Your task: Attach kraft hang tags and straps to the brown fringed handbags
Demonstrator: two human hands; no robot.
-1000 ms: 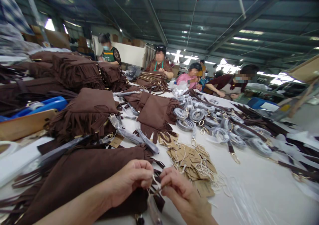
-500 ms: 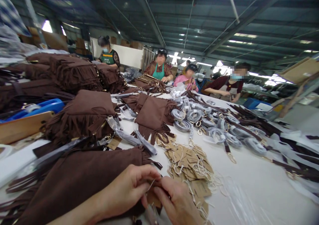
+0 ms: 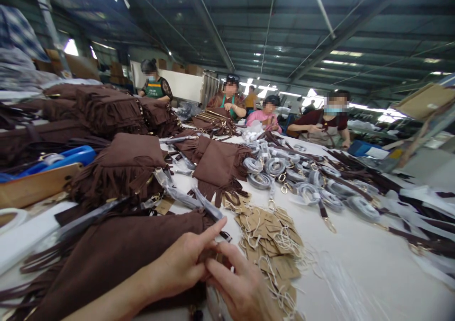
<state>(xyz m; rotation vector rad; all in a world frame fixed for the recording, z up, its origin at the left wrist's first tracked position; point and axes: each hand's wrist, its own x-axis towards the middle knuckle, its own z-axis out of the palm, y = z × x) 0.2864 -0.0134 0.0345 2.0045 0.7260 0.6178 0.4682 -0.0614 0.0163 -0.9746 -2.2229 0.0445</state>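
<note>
My left hand (image 3: 183,262) and my right hand (image 3: 241,280) meet fingertip to fingertip over the near edge of a brown fringed bag (image 3: 124,254). The left index finger points out straight while its thumb and other fingers are curled in. Thumb and fingers of my right hand are bent into a pinch against the left fingertips. Whatever lies between them is hidden by the fingers. Just to the right is a heap of brown paper hang tags (image 3: 266,231) with white strings.
Beyond lie another fringed bag (image 3: 220,162), coiled straps in clear wrap (image 3: 275,166) and a pile of brown bags (image 3: 106,105). A blue tape dispenser (image 3: 67,159) is at the left. Several people stand or sit across the table (image 3: 341,264).
My left index finger has straightened out from a curled pinch. A thin white string seen between my fingers earlier is now out of sight. The view has tilted slightly upward.
</note>
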